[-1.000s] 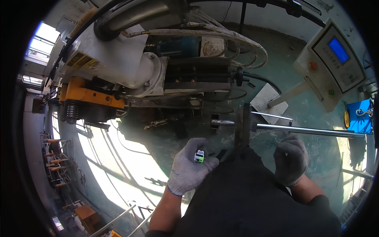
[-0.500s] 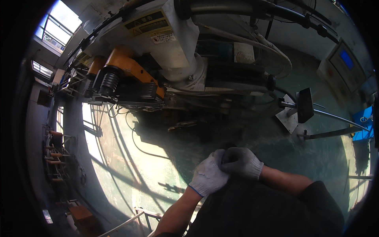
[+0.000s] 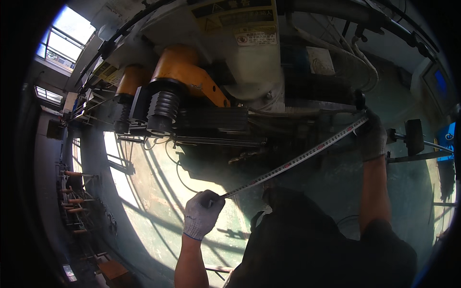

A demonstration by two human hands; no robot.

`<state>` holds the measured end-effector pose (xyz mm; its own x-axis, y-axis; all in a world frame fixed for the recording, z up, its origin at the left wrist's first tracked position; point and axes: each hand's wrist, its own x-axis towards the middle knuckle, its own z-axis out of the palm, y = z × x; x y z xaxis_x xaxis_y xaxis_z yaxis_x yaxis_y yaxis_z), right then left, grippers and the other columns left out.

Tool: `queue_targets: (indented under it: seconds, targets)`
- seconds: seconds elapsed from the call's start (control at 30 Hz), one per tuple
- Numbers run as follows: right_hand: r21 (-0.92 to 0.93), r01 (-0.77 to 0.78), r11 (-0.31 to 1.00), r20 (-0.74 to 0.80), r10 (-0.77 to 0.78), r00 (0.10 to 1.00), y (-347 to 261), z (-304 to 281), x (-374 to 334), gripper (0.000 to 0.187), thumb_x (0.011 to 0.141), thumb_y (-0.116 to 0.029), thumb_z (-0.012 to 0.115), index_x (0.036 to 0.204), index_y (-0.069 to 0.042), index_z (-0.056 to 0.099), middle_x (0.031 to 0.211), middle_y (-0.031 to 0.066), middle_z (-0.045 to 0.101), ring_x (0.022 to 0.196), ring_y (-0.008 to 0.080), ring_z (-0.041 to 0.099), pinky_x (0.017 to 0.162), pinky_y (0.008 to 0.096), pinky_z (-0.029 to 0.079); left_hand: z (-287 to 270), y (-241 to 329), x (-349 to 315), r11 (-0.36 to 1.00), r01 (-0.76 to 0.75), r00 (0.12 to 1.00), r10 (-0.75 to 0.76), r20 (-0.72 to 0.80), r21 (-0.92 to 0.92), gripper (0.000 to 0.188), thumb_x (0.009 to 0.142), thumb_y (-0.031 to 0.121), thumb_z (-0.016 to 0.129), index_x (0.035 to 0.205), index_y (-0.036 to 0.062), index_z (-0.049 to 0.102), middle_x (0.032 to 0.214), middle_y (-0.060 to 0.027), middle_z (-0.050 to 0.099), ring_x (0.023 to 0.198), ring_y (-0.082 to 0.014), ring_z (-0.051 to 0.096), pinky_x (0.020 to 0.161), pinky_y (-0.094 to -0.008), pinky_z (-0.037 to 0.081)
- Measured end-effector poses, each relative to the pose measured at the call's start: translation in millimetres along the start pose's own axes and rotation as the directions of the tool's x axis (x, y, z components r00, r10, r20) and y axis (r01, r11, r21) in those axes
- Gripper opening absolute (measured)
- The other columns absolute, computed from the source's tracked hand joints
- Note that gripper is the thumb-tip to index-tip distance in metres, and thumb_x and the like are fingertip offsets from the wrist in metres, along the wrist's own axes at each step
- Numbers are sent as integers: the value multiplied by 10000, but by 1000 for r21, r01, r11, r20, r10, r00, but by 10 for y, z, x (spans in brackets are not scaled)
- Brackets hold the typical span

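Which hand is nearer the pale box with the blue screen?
Right. The grey-gloved right hand is left of and below the pale, blue-screened box; the grey-gloved left hand, across the long white measuring tape, is much farther left and lower.

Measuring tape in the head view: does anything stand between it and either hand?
Nothing visible does. The left hand grips the lower-left end of the extended measuring tape, and the right hand meets its upper-right end, where shadow obscures the exact hold. Nothing crosses in front of the stretch between them.
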<state>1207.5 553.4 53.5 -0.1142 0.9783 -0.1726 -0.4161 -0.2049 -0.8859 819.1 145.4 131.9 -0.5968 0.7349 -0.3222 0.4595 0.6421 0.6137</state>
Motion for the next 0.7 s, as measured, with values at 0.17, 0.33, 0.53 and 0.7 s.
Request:
queue_targets:
  seconds: [0.17, 0.33, 0.53, 0.7]
  targets:
    - [356, -56, 933, -224, 144, 964, -70, 359, 20, 250, 1192, -278, 687, 1309, -87, 798, 1116, 17, 828, 1041, 177, 786, 984, 366, 630, -873, -251, 185, 991, -133, 991, 132, -34, -10, 34, 994, 24, 825, 989, -8, 814, 872, -75, 768, 806, -123, 688, 743, -329, 554]
    - [9, -153, 988, -126, 153, 980, 590, 1655, -1390, 373, 1193, -347, 737, 1271, 9, 811, 1120, 38, 820, 1034, 134, 749, 862, 315, 606, -802, 90, 763, 884, -455, 888, 460, -24, 112, 37, 968, 90, 830, 974, 71, 799, 921, -163, 765, 821, -380, 766, 734, -456, 594]
    - [-64, -128, 990, -255, 107, 961, 676, 1884, -1692, 568, 1179, -554, 725, 1139, 6, 816, 848, 68, 767, 686, 145, 725, 640, 326, 569, -696, 305, 1327, 887, -462, 879, 460, 129, -16, 133, 956, 60, 810, 1059, -25, 814, 952, -177, 782, 818, -306, 752, 766, -420, 584]
    - [-18, 20, 1000, -487, -27, 873, 573, 1519, -1466, 529, 1173, -533, 739, 1084, -14, 795, 763, 40, 711, 594, 133, 670, 559, 325, 519, -1162, -65, 1672, 786, -613, 790, 611, 55, 80, 171, 989, 149, 829, 1040, -14, 826, 879, -173, 773, 825, -281, 741, 805, -410, 576]
